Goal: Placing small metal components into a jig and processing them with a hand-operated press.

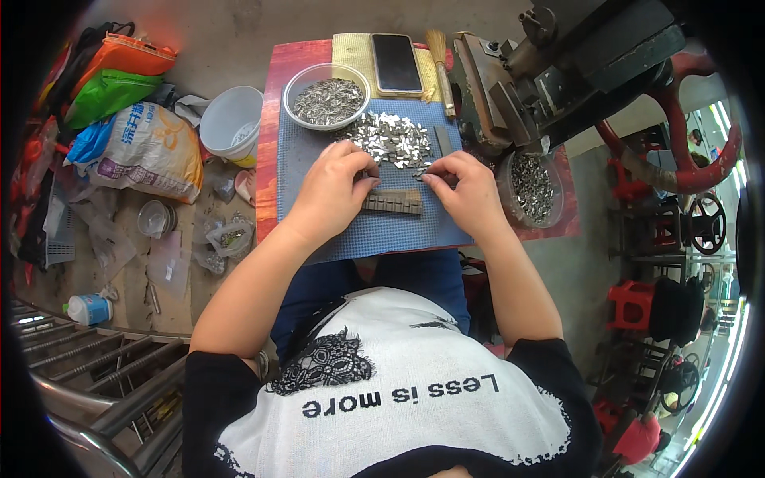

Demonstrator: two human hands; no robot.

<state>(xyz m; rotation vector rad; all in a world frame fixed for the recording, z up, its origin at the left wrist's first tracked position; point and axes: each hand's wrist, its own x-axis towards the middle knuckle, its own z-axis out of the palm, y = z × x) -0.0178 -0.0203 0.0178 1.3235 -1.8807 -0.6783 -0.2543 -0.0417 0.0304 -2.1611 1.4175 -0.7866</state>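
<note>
— Where are we working, and how much room do we have?

— We sit at a blue mat (335, 151) on a small red table (275, 119). Our left hand (333, 191) and right hand (466, 191) take up the mat's middle; its near edge is just behind our wrists. A metal press (542, 72) crowds the far right, and a phone (396, 62) and a small brush (439, 68) lie along the far edge.

— And the containers?

— A clear bowl (327, 97) at far left holds small grey metal pieces, a round tub (531, 187) beside our right wrist holds more, and a white bucket (231, 123) stands off the table's left edge.

— The thing in hand?

— A long ridged metal strip (392, 201) lies flat between our hands, its long axis running left to right. A loose pile of shiny metal clips (390, 139) sits just beyond it. Both hands are curled, fingertips pinched at the strip's upper edge; we cannot tell whether either holds a clip.
</note>
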